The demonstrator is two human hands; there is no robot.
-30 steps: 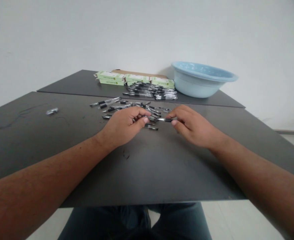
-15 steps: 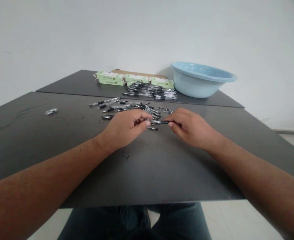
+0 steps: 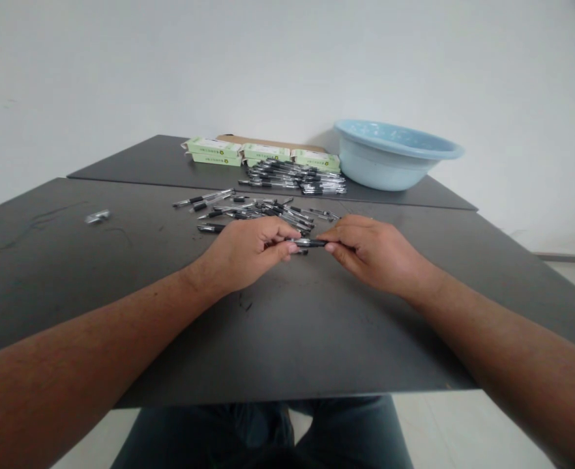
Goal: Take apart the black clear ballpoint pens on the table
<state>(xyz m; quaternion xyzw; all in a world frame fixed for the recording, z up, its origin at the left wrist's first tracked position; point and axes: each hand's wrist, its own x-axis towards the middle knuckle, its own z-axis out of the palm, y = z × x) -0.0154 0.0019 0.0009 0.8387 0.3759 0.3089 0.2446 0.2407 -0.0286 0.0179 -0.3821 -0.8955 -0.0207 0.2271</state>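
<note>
Between my two hands a pen [image 3: 309, 242] lies level, just above the dark table [image 3: 287, 339]. My left hand [image 3: 253, 251] pinches its left end between thumb and fingers. At the black right end, my right hand [image 3: 370, 251] is closed with thumb and forefinger. My fingers cover both ends. Right behind the hands is a loose heap of pens and pen parts [image 3: 272, 210], black and clear, pointing various ways. A short piece of pen lies under the held one, partly hidden.
Farther back, a neater pile of pens [image 3: 292, 177] lies before several green and white boxes [image 3: 216, 148]. A light blue basin [image 3: 395, 156] stands at the back right. Small clear parts [image 3: 98, 216] lie at the left. A seam crosses the table.
My right hand has shifted slightly left, towards my left hand, and less of the pen shows between them. The surrounding things stay put.
</note>
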